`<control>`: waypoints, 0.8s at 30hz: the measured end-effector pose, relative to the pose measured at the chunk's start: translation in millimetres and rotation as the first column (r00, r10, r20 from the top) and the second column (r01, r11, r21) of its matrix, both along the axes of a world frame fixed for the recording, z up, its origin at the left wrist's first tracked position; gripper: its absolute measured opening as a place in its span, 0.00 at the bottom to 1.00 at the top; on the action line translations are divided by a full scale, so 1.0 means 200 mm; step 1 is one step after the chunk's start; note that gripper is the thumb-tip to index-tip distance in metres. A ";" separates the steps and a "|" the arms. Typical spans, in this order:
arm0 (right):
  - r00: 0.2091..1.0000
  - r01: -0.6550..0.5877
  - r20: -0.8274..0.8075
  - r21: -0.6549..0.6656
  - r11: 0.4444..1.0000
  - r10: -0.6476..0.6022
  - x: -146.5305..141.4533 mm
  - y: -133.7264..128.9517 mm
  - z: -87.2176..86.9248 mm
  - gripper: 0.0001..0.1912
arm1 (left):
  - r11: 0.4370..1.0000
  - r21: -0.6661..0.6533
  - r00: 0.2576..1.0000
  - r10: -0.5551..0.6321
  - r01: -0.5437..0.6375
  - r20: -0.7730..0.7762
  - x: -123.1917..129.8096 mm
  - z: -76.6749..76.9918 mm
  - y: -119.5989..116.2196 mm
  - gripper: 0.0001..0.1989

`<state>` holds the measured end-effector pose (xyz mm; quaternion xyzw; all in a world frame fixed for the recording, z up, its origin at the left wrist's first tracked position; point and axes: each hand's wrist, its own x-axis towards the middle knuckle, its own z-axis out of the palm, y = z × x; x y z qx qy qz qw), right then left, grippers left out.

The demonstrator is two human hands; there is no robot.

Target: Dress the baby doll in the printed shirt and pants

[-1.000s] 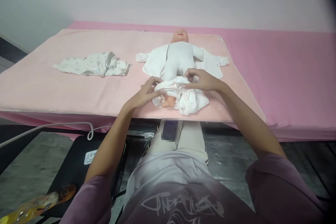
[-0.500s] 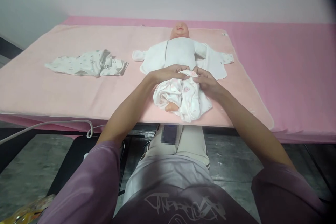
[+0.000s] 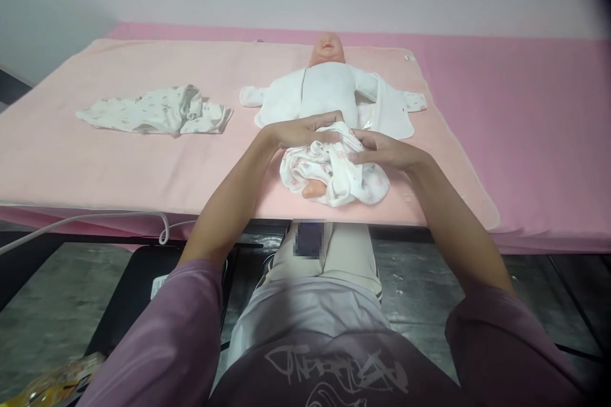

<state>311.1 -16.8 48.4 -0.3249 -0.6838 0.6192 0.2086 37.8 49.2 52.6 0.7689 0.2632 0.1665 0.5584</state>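
one blanket: two hands hold one garment.

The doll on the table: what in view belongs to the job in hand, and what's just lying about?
In use, it seems:
bunched pink-print garment, with left hand and right hand on it
doll
open white top

Seemingly just lying about:
patterned garment, apart at left
white cable
yellow item at bottom left

Pale lettering on the shirt, not legible
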 end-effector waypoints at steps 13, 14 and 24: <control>0.986 0.077 -0.147 0.011 0.997 -0.075 0.03 0.03 -0.07 0.37 | 0.992 -0.088 0.974 -0.106 0.090 -0.200 -0.03 0.06 -0.02 0.27; 0.988 0.066 -0.139 -0.003 0.998 -0.066 0.03 0.03 -0.07 0.37 | 0.994 -0.078 0.978 -0.094 0.081 -0.188 -0.03 0.07 -0.03 0.27; 0.991 -0.137 -0.013 -0.015 0.990 0.137 0.05 0.05 -0.03 0.32 | 0.998 -0.070 1.000 -0.011 0.009 -0.024 -0.02 0.01 -0.02 0.30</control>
